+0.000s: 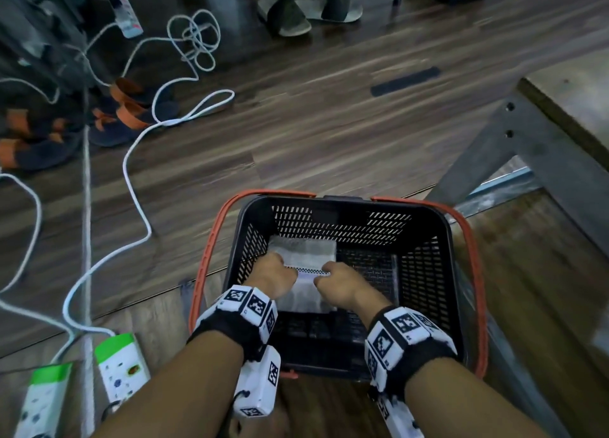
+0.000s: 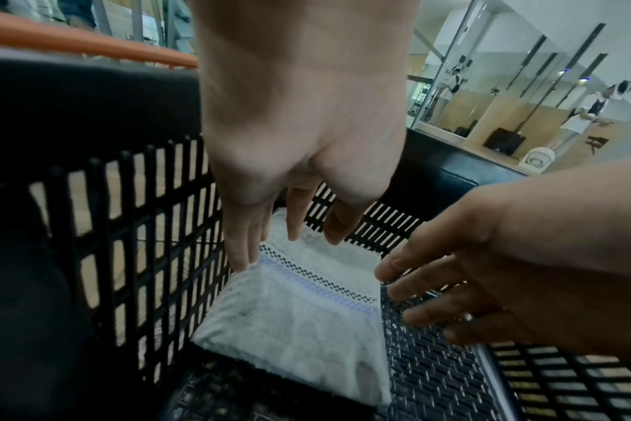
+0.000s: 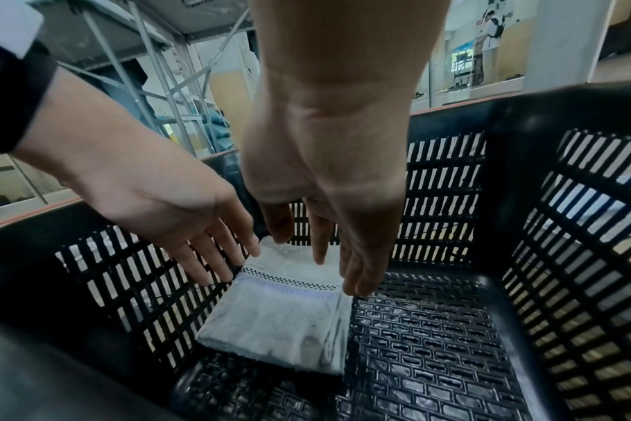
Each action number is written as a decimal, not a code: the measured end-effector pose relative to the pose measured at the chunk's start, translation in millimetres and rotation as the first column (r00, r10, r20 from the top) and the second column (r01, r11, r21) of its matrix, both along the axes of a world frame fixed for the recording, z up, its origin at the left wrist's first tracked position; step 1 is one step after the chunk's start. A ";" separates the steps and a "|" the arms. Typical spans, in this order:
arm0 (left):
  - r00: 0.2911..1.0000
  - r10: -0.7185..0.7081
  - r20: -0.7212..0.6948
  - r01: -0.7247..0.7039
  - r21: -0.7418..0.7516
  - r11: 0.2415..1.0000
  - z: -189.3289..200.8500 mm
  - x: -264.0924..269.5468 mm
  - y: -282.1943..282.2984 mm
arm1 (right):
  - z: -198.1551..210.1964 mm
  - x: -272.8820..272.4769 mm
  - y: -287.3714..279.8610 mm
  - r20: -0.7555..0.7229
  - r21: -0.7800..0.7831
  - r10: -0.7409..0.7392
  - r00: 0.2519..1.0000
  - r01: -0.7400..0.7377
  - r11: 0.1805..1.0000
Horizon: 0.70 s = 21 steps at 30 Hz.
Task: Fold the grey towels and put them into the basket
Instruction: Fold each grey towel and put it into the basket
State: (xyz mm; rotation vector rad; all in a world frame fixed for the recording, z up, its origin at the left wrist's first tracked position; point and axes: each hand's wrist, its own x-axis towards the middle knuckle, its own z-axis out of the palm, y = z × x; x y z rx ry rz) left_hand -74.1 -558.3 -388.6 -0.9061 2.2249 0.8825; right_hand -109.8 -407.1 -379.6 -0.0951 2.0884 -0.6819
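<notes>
fingers [image 2: 242, 242] of the left hand [image 1: 275, 274] are straight and slightly spread, their tips at the left edge of the folded grey towel [image 1: 303, 272], holding nothing. right hand [image 1: 342, 281] is the same on the other side: fingers extended and loose, tips just at the towel's right edge, nothing gripped. whether the tips touch the cloth or hover just off it, i cannot tell.

between the two hands the towel lies flat on the floor of the black basket [image 1: 425, 272], pushed against its left wall, with a checked and pale blue band across the middle. the basket's orange handles [image 1: 211, 256] are folded down outside the rim.

judging by this, one towel is folded and placed, and the hands look done with it. the task speaks of towels in the plural; no other towel is in view, so how many are left cannot be said.

count: one towel, one basket, two hands. out on the wooden floor, two power strips [image 1: 120, 366] and white cables [image 1: 141, 160].
</notes>
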 end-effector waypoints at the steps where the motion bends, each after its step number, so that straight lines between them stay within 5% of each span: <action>1: 1.000 -0.012 0.028 0.011 0.013 1.000 -0.5 -1.0 0.5 | -0.5 0.6 0.9 0.013 -0.001 -0.003 1.000 0.003 1.000; 11: 0.991 -0.109 0.078 0.104 0.059 0.993 32.5 0.6 8.6 | 22.2 1.5 8.5 -0.030 -0.035 -0.025 0.999 0.024 0.999; 21: 0.963 -0.124 -0.237 0.173 0.196 0.965 190.2 27.9 60.9 | 199.5 31.6 83.1 -0.404 -0.087 -0.080 0.911 0.048 0.995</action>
